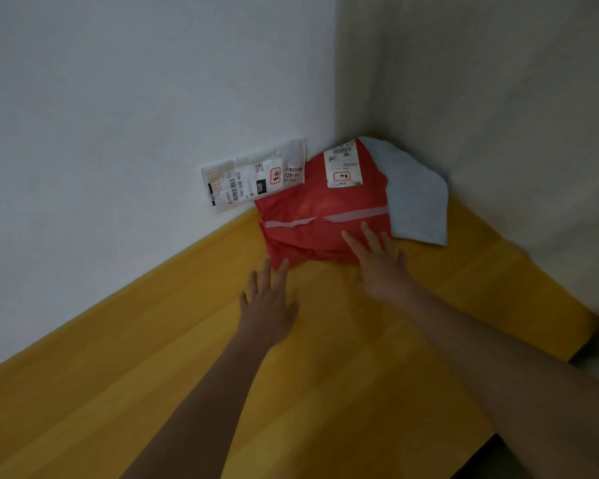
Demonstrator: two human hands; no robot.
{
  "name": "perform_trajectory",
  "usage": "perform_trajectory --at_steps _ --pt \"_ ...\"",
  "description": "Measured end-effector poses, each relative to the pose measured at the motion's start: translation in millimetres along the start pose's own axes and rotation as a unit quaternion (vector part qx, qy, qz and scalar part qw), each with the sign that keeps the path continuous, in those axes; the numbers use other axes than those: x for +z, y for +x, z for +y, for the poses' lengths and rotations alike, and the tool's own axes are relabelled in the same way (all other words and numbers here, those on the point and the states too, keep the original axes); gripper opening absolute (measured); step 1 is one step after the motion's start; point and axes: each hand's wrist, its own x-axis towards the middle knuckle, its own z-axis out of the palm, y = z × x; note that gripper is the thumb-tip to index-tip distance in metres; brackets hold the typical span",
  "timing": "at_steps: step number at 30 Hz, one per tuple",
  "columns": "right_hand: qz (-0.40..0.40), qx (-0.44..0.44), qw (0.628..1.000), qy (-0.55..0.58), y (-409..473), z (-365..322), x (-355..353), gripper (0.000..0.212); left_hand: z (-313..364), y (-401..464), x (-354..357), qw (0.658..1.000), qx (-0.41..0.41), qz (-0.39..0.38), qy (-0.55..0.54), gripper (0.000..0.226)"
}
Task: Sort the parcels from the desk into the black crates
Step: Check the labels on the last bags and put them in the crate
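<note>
A red parcel (312, 216) with a white label and a strip of tape lies in the far corner of the yellow desk (153, 357). A clear plastic parcel (249, 176) with barcode labels leans on the left wall behind it. A grey parcel (417, 198) lies partly under the red one's right side. My left hand (268, 305) reaches out flat with straight fingers, its fingertips at the red parcel's near left corner. My right hand (377, 264) is spread open, fingertips over the red parcel's near right edge. No black crate is in view.
Two white walls meet behind the parcels and close off the corner. The desk's right edge (567, 316) drops off to a dark floor at the lower right.
</note>
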Motion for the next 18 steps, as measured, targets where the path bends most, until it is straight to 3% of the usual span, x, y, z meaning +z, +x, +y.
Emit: perform_trajectory --at_steps 7,18 --pt "-0.078 -0.015 0.997 -0.014 50.6 7.7 3.7 0.091 -7.1 18.5 -3.3 0.999 -0.029 0.008 -0.009 0.077" --pt "-0.135 -0.069 0.988 -0.027 -9.4 -21.3 41.8 0.08 -28.0 -13.4 18.6 0.998 -0.044 -0.012 -0.042 0.075"
